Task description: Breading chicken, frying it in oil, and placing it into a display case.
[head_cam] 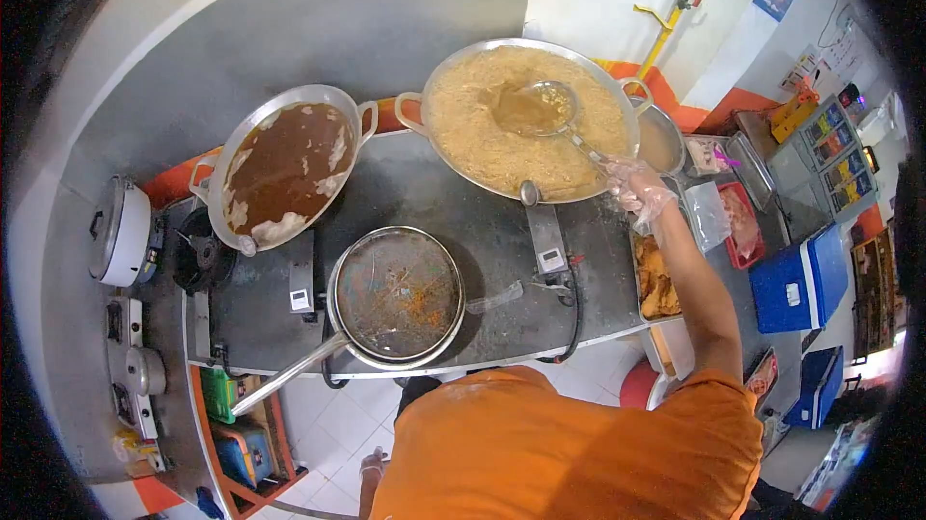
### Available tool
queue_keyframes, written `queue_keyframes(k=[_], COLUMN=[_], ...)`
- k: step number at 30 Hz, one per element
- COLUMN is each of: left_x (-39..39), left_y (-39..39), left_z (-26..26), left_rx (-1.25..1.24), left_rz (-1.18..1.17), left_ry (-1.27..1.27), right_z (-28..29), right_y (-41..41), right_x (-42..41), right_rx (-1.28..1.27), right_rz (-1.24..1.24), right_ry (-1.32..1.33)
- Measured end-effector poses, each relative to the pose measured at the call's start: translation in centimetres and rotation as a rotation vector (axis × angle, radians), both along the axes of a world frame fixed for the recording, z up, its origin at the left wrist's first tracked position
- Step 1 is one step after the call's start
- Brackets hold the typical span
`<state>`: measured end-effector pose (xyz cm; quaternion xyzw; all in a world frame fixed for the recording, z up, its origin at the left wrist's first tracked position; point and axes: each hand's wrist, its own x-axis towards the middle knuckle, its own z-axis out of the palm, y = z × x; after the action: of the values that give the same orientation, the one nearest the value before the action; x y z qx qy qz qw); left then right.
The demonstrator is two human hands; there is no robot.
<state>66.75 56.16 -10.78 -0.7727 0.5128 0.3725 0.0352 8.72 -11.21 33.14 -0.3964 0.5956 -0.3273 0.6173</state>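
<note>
My right hand [636, 186], in a clear plastic glove, grips the handle of a metal skimmer [558, 106] at the right rim of a large two-handled pan [463, 174]. The skimmer's round head lies in frothing, pale-gold oil, where a smoother brownish patch shows. My left hand [373, 461], also gloved, hangs low beside the orange shirt; whether it holds anything is unclear. A smaller two-handled pan [289, 158] of dark brown oil with pale foam patches stands to the left. Between them, nearer the counter's front edge, a round mesh strainer [401, 288] rests on a pot.
Fried pieces fill a metal tray [655, 277] under my right forearm. A basin [660, 136] of cloudy liquid and a red tray [741, 227] of raw meat stand right, near a blue cooler [799, 281]. Digital thermometers, hoses and a black burner [202, 249] occupy the counter.
</note>
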Motion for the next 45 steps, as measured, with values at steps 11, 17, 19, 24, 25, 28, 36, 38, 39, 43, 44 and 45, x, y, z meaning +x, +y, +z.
queue_keyframes(k=[11, 17, 19, 24, 25, 28, 36, 38, 39, 43, 44, 45], left_x=[-0.7, -2.5, -1.0, -0.9, -0.5, 0.9, 3.5, 4.0, 4.1, 4.3, 4.9, 5.3], left_y=[-1.2, -5.3, -7.2, -17.3, -19.1, -22.8, -25.5, -25.7, -25.9, -27.2, -26.8, -26.7], left_z=[0.8, 9.1, 9.9, 19.9, 22.8, 27.2, 33.0, 33.2, 32.9, 34.3, 33.8, 32.5], left_rx=[0.231, -0.068, -0.073, -0.277, -0.278, -0.428, -0.546, -0.547, -0.537, -0.482, -0.452, -0.43], left_rz=[1.014, 0.652, 0.785, 0.872, 0.873, 0.727, 0.635, 0.625, 0.621, 0.469, 0.467, 0.481], left_ry=[0.477, 0.499, 0.663, 0.74, 0.739, 0.82, 0.898, 0.915, 0.949, 0.91, 0.901, 0.93], right_z=[-0.2, -1.7, -2.2, -1.8, -1.4, -0.4, 2.4, -0.4, -3.6, -8.5, -9.3, -10.4], right_y=[2.6, 4.6, 4.9, 6.0, 6.4, 8.6, 20.9, 25.6, 27.9, 34.0, 34.3, 34.3], right_x=[-0.3, 1.2, 3.0, 5.2, 5.8, 8.8, 17.1, 18.8, 19.2, 23.6, 24.2, 24.7], right_rx=[0.013, -0.014, -0.017, -0.069, -0.053, -0.059, -0.051, -0.187, -0.328, -0.385, -0.365, -0.354], right_rz=[-0.077, -0.176, -0.163, -0.196, -0.181, -0.189, -0.159, -0.018, 0.119, 0.311, 0.404, 0.508], right_ry=[-0.113, -0.183, -0.225, -0.16, -0.202, -0.214, -0.109, 0.077, 0.162, 0.549, 0.721, 0.892])
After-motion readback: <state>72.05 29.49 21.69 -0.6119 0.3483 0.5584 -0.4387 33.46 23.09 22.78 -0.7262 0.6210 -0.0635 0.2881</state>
